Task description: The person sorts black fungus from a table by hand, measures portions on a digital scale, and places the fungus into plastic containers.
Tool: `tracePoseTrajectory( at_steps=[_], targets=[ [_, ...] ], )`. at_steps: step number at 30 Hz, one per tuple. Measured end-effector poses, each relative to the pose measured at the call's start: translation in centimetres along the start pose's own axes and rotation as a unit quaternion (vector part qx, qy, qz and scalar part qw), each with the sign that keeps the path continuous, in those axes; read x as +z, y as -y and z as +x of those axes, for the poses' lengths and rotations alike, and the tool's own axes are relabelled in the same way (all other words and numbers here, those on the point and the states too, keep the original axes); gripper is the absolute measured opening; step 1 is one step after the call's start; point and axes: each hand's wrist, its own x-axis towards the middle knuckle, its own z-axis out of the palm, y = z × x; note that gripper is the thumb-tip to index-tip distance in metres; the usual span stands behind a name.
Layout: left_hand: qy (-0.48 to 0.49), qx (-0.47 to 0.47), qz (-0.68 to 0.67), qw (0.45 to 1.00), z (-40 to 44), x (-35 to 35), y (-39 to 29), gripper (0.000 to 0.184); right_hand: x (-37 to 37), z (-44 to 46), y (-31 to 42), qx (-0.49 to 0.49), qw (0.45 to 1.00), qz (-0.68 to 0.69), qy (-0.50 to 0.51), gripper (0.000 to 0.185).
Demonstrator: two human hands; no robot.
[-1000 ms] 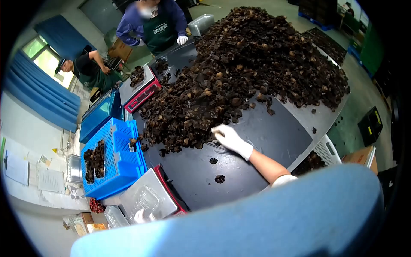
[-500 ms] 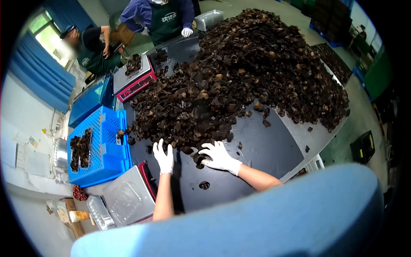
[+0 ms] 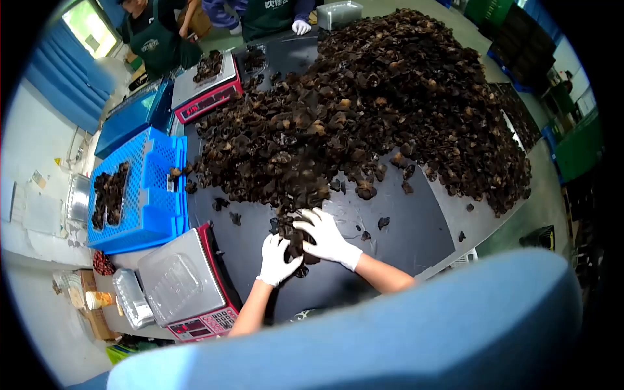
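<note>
Clump of dark, curled fungus pieces (image 3: 295,241) lies on the black table (image 3: 416,221) between two white-gloved hands; clock directions run from this clump, twelve toward the top of the view. Its long axis slants from about eleven to five, the upper end meeting the edge of the great pile (image 3: 383,97), which spreads broadly toward one. Single pieces within it face various ways, mostly too blurred to tell.

Left hand (image 3: 276,263) touches the clump from seven, its fingers bent and aimed at twelve, thumb toward two; whether its grip has closed on any piece I cannot tell. Right hand (image 3: 330,244) comes in from four, grip wide, fingers spread and pointing to ten against the clump's side.

Loose scraps (image 3: 383,222) lie toward three, well apart from the clump. A near scale (image 3: 182,279) stands at eight, a blue crate (image 3: 162,218) between nine and ten, and a far scale (image 3: 208,91) bearing pieces at eleven. A co-worker's gloved hand (image 3: 301,27) rests at twelve, beyond the pile.
</note>
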Motion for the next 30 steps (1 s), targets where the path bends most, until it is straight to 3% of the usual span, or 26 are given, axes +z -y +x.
tracePoseTrajectory(
  at_steps=[3,5,7,9,12,15,17,19,22,23,27,30],
  targets=[
    [-0.028,-0.008,-0.012,0.999,-3.4,-2.7,-1.8,0.044,-2.4,-3.5,1.5,-0.064,0.998,-0.006,0.001,0.04],
    [-0.1,-0.053,-0.096,0.989,-5.5,-3.2,-1.3,0.043,-3.7,-4.5,0.4,-0.043,0.999,-0.014,0.006,0.038],
    [-0.151,-0.159,-0.036,0.975,-6.4,-3.1,-0.5,0.046,-3.8,-4.7,-1.7,0.085,0.992,-0.053,-0.076,0.039],
    [-0.16,-0.165,0.004,0.973,-5.6,-2.4,-1.1,0.056,-3.0,-4.0,-1.0,0.081,0.984,-0.102,-0.122,0.055],
    [-0.052,-0.078,0.078,0.992,-4.4,-1.4,-2.3,0.058,-1.9,-3.6,2.9,0.021,0.997,-0.08,-0.006,0.07],
    [0.004,-0.037,0.067,0.997,-5.2,-1.0,-2.5,0.041,0.7,-6.1,4.8,-0.06,0.994,0.004,0.094,0.067],
    [-0.01,-0.032,0.062,0.998,-6.9,-2.0,-2.4,0.023,-0.6,-7.4,6.0,-0.068,0.983,0.007,0.169,0.061],
    [-0.038,-0.069,0.031,0.996,-9.3,-2.3,-1.6,0.023,-1.5,-8.5,5.6,-0.094,0.989,-0.006,0.116,0.041],
    [-0.092,-0.148,-0.016,0.984,-12.0,-2.6,-1.8,0.026,-3.2,-9.0,4.4,-0.033,0.998,0.022,0.056,0.033],
    [-0.114,-0.189,-0.047,0.974,-12.5,-2.4,-2.0,0.027,-3.2,-8.6,4.0,-0.012,0.999,0.034,-0.005,0.032],
    [-0.148,-0.196,-0.038,0.968,-12.2,-1.5,-2.6,0.042,-1.3,-4.8,2.1,0.053,0.989,-0.081,-0.116,0.042],
    [-0.148,-0.193,-0.073,0.967,-11.8,-1.2,-2.5,0.047,0.9,-1.7,3.0,0.078,0.981,-0.166,-0.061,0.062]
  ],
)
